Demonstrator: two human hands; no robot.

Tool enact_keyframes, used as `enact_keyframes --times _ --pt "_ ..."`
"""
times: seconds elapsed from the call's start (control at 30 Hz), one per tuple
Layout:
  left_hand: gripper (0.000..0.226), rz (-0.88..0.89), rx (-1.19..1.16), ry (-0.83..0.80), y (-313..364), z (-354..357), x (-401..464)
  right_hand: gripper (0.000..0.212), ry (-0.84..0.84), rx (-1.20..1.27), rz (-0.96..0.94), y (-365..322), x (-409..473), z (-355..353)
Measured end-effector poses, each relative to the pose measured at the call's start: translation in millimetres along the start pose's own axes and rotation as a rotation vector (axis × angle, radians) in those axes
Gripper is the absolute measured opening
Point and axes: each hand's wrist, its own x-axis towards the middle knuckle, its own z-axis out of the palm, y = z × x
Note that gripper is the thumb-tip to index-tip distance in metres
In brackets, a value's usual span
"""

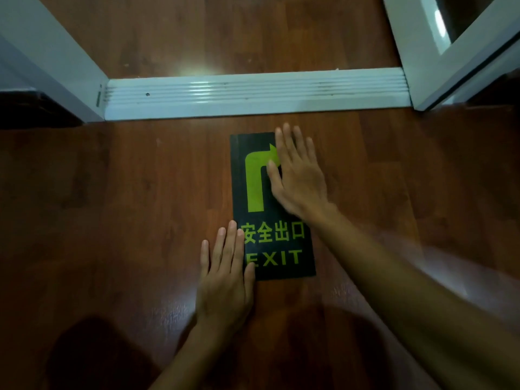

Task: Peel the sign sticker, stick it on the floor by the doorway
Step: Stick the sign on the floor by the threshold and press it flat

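On the wooden floor (140, 206), both flat hands overlap the sign sticker (253, 198).

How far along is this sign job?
Done: the sticker lies flat on the floor near the threshold. In hand: the left hand and right hand press on it, palms open. Left: probably just smoothing the edges.

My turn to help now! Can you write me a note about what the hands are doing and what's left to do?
Left hand: open, flat, at the sign sticker's near left corner.
Right hand: open, flat, on its far right part, over the arrow's tip.
The sticker lies on the wooden floor, just before the white threshold.
Done: placed on the floor.
Left: probably press every edge flat.
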Motion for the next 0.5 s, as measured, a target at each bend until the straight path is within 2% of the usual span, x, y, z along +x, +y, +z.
enact_keyframes --times 0.1,0.27,0.5 --pt "0.06 -0.007 -0.018 0.007 1 0 -1 0.066 -0.089 -0.121 -0.066 2 36 10" --pt "0.06 -0.001 -0.002 0.017 1 0 0 0.066 -0.043 -0.176 -0.147 3 23 23" --pt "0.061 -0.009 0.011 0.033 1 2 1 0.068 -0.034 -0.162 -0.144 1 12 27"
